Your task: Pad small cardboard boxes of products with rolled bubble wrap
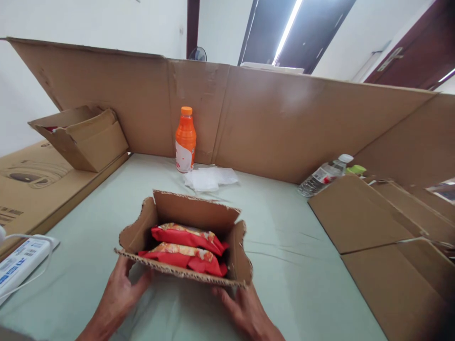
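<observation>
Found left hand (122, 288) half-curled, holding box (197, 212) at near left corner over worktop (302, 265). Judged box light, stiff, packets (185, 258) inside soft; best gripped at both ends. Found right hand (247, 305) half-curled on near right corner.

Bright strip light (287, 32) above, faint glare on the cardboard wall (277, 123).

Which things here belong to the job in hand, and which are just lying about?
In the job, it seems: open box between left hand and right hand; two red packets inside.

Just lying about, apparently: orange bottle, clear bottle, white wrapping, power strip.
</observation>
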